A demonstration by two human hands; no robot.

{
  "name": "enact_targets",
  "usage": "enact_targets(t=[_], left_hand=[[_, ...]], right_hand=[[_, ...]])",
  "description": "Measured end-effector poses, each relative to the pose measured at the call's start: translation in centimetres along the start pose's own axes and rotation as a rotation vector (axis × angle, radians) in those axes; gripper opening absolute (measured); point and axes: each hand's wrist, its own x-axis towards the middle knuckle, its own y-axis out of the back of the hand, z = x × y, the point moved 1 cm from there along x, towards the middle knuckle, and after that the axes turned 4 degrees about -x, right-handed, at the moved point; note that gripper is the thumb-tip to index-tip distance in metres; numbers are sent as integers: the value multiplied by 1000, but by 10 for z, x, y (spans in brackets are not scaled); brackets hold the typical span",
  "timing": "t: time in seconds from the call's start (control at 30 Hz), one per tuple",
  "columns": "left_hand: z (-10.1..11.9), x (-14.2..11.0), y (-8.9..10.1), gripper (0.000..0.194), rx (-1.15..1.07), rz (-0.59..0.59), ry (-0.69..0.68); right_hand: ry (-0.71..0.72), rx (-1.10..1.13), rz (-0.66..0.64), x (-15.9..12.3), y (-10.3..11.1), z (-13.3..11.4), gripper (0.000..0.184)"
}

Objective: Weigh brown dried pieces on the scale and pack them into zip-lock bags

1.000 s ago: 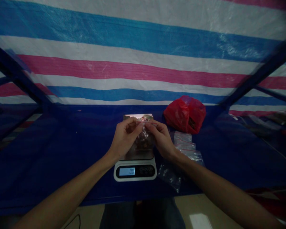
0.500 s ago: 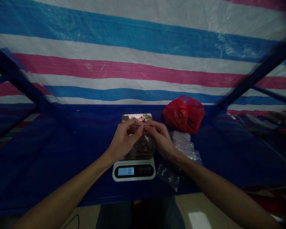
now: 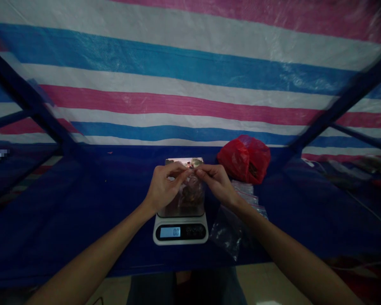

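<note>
The small clear bag (image 3: 191,195) is just above or against the plate (image 3: 168,210) of the scale, between the two hands; whether its bottom touches the metal cannot be told. The left hand (image 3: 161,186) pinches its top edge between thumb and fingers, and the right hand (image 3: 218,183) pinches the same edge close beside. Gripping there probably keeps the mouth taut and level and leaves the filled part hanging free below. The display (image 3: 170,232) reads 0.0, which suggests that the hands bear the bag's weight. The scale probably sits squarely before the person so that its numbers face them

The bag looks thin, wrinkled and shiny, with dark brownish contents bunched low; what they are is too dim to tell. A bright patch (image 3: 195,161) shows at the far end of the plate, perhaps a picture or a reflection.

To the right, more clear bags (image 3: 245,187) overlap in a row, their red strips showing, perhaps laid so that each is easy to pick up. A loose clear bag (image 3: 226,235) lies nearer the person, partly by the right forearm. Beyond the row, a red bag (image 3: 236,159) sits bunched on the blue table (image 3: 123,182), a striped sheet (image 3: 178,99) rising behind
</note>
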Motion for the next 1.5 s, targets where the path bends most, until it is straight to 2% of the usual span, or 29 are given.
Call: enact_targets(t=[0.17,0.3,0.4,0.53,0.63,0.7,0.77,0.87,0.9,0.93,1.0,1.1,1.2,1.3,1.4,1.5], left_hand=[[-3,-2,3,13,37,32,-75],[-5,-2,4,14,86,43,-99],[-1,-1,5,16,110,27,-110],[3,3,4,23,103,-50,-45],[5,11,11,27,60,-18,43],[7,18,26,29,18,66,85],[10,22,49,29,-56,145,135],[11,12,94,31,-167,203,286],[10,4,109,33,-171,218,345],[7,-5,122,35,-161,218,416],[-4,-25,145,41,-114,181,549],[-25,-47,170,43,58,89,659],[-43,-52,188,42,351,-45,625],[-45,-41,200,33,786,-202,484],[-29,-22,201,23,1102,-237,294],[-7,2,186,26,1212,-115,105]], right_hand=[[13,13,-16,-1,-3,1,40],[-38,0,61,0,-2,5,39],[-16,-7,120,0,1,4,40],[49,-28,91,1,0,2,48],[46,-3,26,7,3,-2,56],[51,36,8,9,15,-10,62],[83,37,33,7,39,-23,63],[96,-147,83,-16,83,-40,50],[64,-246,54,-29,96,-42,44],[15,-351,5,-43,107,-42,39],[-41,-544,-1,-74,122,-37,30],[-46,-727,85,-119,126,-19,23],[-54,-862,95,-154,110,4,35],[-14,-1024,11,-169,89,21,50],[39,-1119,-5,-157,87,17,50],[6,-1117,128,-115,118,-1,39]])
